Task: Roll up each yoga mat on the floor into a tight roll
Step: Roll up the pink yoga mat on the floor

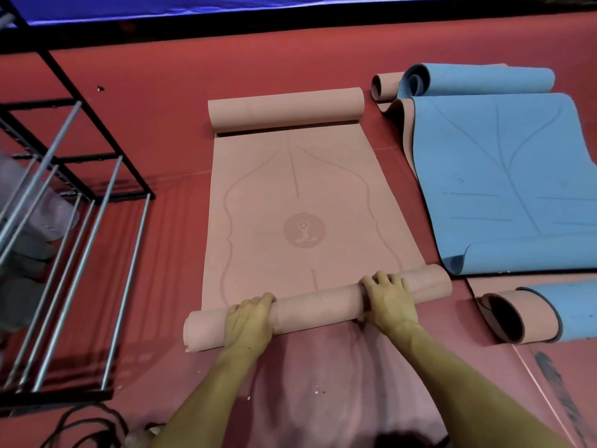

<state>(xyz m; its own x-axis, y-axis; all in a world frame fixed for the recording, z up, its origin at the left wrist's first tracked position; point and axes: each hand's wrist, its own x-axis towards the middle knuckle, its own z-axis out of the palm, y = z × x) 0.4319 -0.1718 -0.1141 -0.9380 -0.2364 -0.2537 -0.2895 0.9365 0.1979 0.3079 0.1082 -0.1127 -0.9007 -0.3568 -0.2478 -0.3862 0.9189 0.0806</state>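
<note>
Pink mat [300, 202], mid-floor [155, 92], near end rolled under your left hand [248, 321] and right hand [389, 300], both curled round the roll, far end curling back: uneven push risks a skewed, loose coil drifting toward the blue mat [504, 176].

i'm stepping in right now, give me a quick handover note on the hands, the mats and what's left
Left hand: grips the near roll of the pink mat, fingers curled over the top.
Right hand: grips the same roll further right.
Pink mat: near end rolled into a tube under both hands; the middle lies flat on the red floor; the far end curls into its own loose roll.
Blue mat: to the right, mostly spread out, both ends curled.
Another blue-and-pink mat: near right, loosely curled.
Done: pink roll started.
Left: roll the pink mat to its far end, then roll the others tight.
</note>
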